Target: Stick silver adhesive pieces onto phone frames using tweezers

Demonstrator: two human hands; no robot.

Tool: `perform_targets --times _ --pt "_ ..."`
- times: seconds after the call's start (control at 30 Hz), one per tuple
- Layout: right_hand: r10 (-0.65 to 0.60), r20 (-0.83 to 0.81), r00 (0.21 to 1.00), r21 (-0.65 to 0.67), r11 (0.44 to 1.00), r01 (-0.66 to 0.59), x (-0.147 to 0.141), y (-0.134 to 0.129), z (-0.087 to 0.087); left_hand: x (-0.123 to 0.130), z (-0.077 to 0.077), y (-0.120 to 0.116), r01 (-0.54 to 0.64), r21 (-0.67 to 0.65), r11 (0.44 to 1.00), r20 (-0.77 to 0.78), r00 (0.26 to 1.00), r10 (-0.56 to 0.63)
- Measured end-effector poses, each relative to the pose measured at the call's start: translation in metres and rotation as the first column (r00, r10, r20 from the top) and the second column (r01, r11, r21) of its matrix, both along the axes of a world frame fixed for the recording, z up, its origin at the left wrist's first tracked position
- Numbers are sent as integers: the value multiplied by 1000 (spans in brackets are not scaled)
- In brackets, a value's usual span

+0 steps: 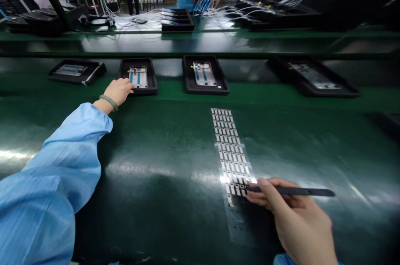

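On green worktop [162,140], slim black tool [306,191], silvery tabs [229,145]

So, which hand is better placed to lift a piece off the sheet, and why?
Probably the right hand: it holds a slim black tool at the near end of the sheet, while the left hand is at a tray farther away.

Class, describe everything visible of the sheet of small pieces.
The sheet looks like clear, thin plastic, long and narrow. It lies flat on the green table, bearing rows of small pale pieces. Its near end is bare of pieces, below a lone piece at the left. The right hand, holding a black tool, overlaps its right edge; contact is unclear.
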State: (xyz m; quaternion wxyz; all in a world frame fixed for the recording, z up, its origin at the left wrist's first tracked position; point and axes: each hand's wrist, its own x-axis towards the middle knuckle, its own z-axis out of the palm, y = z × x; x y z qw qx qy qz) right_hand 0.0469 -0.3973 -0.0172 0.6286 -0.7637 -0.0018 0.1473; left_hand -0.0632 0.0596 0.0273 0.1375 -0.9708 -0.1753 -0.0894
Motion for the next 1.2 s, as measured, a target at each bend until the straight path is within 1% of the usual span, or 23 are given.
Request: perform_targets --times 0.07,0.13,0.3,0.43,0.57,0.7,0.8,0.87,0.93,0.97,1.03,1.07,1.1,1.2 --pt "3 4 1000 -19 1000 -3 1 -2 -1 -4 2 -19 47 -12 999 13 999 -47" --pt "6 8 1000 -31 999 -6 2 -3 -2 -15 2 -44 105 -27 994 20 994 -104" --pt "26 28 999 -49 998 -25 6 -6 -5 -56 -7 -120 246 -86 965 28 969 -245" --pt "38 57 998 -64 997 -35 8 -8 -5 -82 -11 -175 322 -143 936 57 947 -317" --pt "46 73 996 -64 997 -41 10 -11 -3 -94 -10 -217 415 -242 877 122 910 -397" --pt "75 136 988 -42 997 -70 11 -12 5 -103 -4 -254 497 -299 814 103 865 -491" --pt "128 204 971 4 991 -131 8 -7 15 -110 1 -282 569 -355 742 119 815 -567" --pt "191 264 945 22 979 -204 5 1 23 -114 3 -298 607 -383 696 155 785 -600" --pt "285 320 904 22 951 -307 2 11 31 -115 6 -307 620 -414 666 187 774 -605" --pt "335 337 880 24 931 -364 0 18 35 -115 7 -308 619 -439 652 199 774 -601" --pt "440 350 827 -6 884 -468 -3 31 39 -110 8 -302 604 -495 625 218 783 -583" --pt "477 363 800 -35 865 -500 -4 38 40 -105 9 -295 587 -518 622 222 795 -565" --pt "509 377 774 -66 848 -525 -5 45 40 -100 8 -287 565 -531 632 221 812 -540" --pt "557 416 719 -120 817 -564 -6 65 37 -79 4 -258 486 -515 706 225 872 -435"
